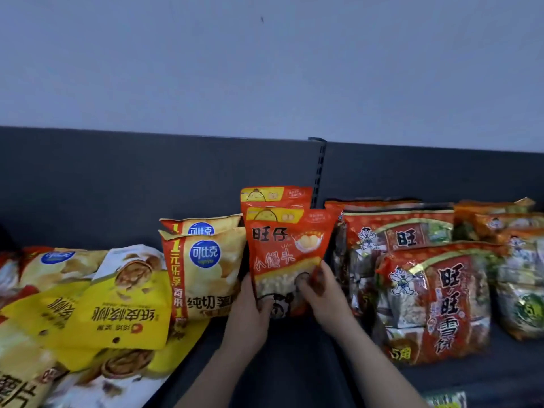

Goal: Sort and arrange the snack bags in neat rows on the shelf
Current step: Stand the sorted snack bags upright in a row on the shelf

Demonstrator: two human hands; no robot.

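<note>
An orange snack bag [287, 248] stands upright at the middle of the dark shelf [294, 363]. My left hand [250, 310] grips its lower left edge and my right hand [322, 293] grips its lower right edge. A second identical orange bag [275, 195] stands right behind it. To the left, two yellow chip bags [203, 269] stand upright, one behind the other. To the right stand big red rice-cracker bags [438, 301] in rows.
A loose heap of yellow walnut bags [117, 313] and chip bags lies flat at the left. More orange and green packs [518, 278] stand at the far right. A dark back panel [147, 178] closes the shelf behind. A label strip [446, 400] shows at the front edge.
</note>
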